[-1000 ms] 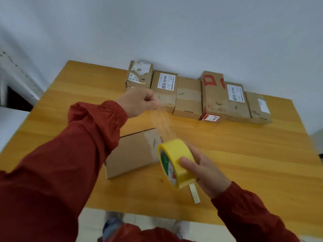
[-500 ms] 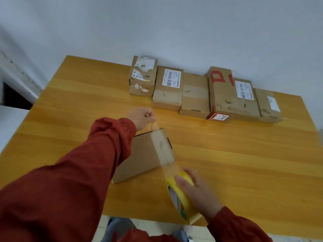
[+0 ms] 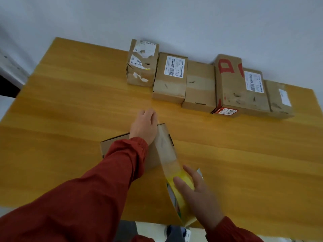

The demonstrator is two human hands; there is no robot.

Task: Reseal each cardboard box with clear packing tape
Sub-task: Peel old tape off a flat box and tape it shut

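Note:
A flat cardboard box (image 3: 115, 147) lies near the table's front edge, partly under my left sleeve. My left hand (image 3: 144, 127) sits at the box's far end and pinches the free end of a clear tape strip (image 3: 166, 149) down there. The strip runs across the box's top toward me to a yellow tape roll (image 3: 180, 194). My right hand (image 3: 199, 198) grips that roll at the near edge of the table, fingers over its rim.
Several cardboard boxes stand in a row along the wall: a torn one (image 3: 142, 63) at the left, labelled ones (image 3: 172, 77) in the middle, one with red marks (image 3: 229, 81), a small one (image 3: 279, 100) at the right. The wooden table (image 3: 61, 110) spreads left.
Both hands came down: the left brought the tape end from mid-air to the box's far end, and the right pulled the roll toward the near table edge, stretching the strip over the box.

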